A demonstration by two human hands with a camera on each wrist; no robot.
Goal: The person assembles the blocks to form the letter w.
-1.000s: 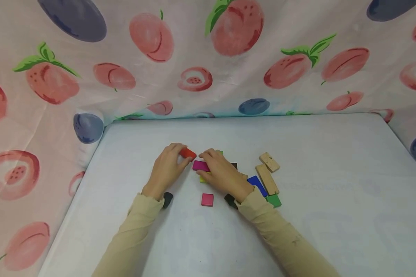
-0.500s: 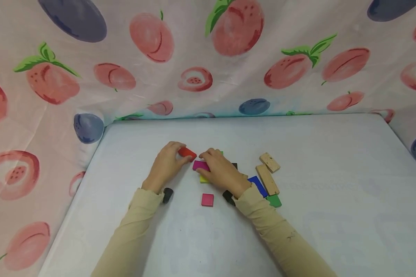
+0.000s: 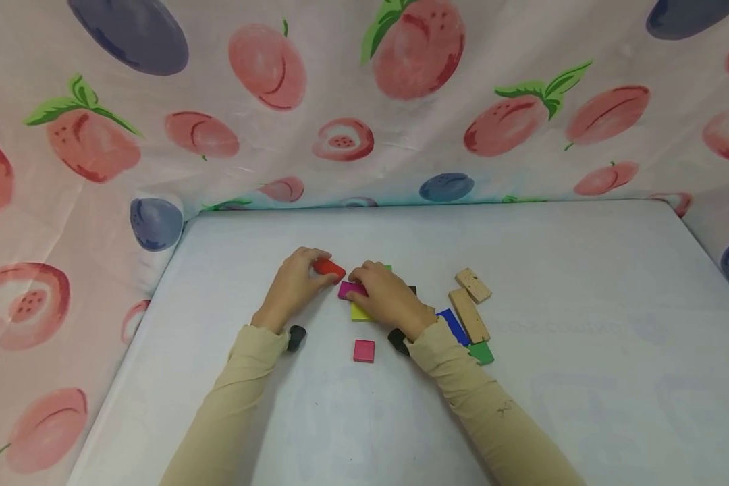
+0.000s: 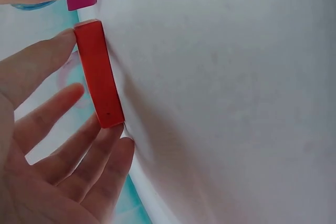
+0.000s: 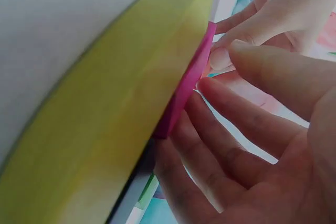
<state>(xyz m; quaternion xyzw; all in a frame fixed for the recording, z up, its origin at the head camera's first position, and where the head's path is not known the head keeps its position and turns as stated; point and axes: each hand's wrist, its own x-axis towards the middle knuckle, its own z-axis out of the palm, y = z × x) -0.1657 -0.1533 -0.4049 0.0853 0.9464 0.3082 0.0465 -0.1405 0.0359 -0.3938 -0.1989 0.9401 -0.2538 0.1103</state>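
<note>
My left hand (image 3: 291, 287) pinches a red rectangular wooden block (image 3: 329, 269) between thumb and fingers. In the left wrist view the thumb touches one end of the red block (image 4: 98, 74) and fingertips meet the other. Just to its right, my right hand (image 3: 391, 293) has thumb and fingers around a magenta block (image 3: 349, 290). The right wrist view shows fingertips against this magenta block (image 5: 186, 93), the thumb tip close to its far end. A yellow block (image 3: 361, 313) lies at the magenta one's near side, partly under the right hand. Light green and black blocks behind are mostly hidden.
Right of the hands lie two bare wooden blocks (image 3: 469, 315), a blue block (image 3: 453, 327) and a green block (image 3: 481, 352). A pink square block (image 3: 364, 351) lies nearer on the white table (image 3: 583, 283). A fruit-print cloth (image 3: 401, 135) hangs behind.
My left hand has shifted very slightly, with the red block staying nearly in place. The right thumb has moved up from the yellow block to the magenta block's near side.
</note>
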